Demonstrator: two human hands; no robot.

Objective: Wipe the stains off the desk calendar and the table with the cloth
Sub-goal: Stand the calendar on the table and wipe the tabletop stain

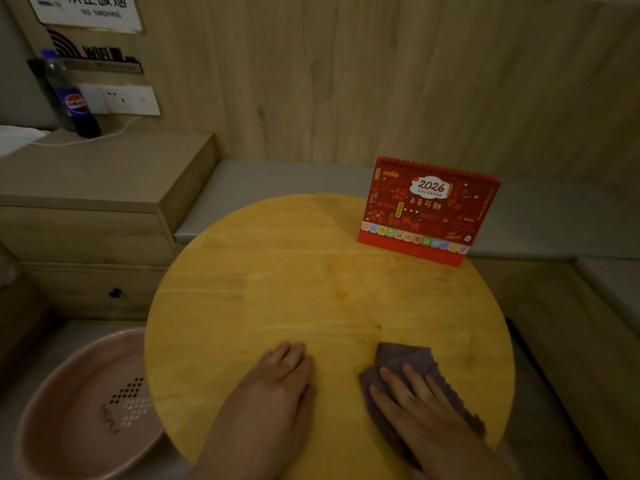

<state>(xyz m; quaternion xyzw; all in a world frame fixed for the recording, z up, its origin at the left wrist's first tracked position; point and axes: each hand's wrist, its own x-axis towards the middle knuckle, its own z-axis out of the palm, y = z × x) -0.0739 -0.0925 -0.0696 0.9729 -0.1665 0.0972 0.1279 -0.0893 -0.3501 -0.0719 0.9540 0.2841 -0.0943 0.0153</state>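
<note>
A red 2026 desk calendar [427,211] stands upright at the far right of the round yellow wooden table [277,282]. Faint dark smears mark the tabletop near its middle. A purple cloth [407,358] lies flat on the near right part of the table. My right hand [412,396] presses on the cloth with straight, spread fingers. My left hand [280,379] rests flat on the bare wood to the left of the cloth, fingers straight and together.
A pink basin [83,407] sits low at the left, beside the table. A wooden drawer unit [104,209] stands at the back left with a cola bottle [71,95] on it. A grey cushioned bench [277,181] runs behind the table and down the right.
</note>
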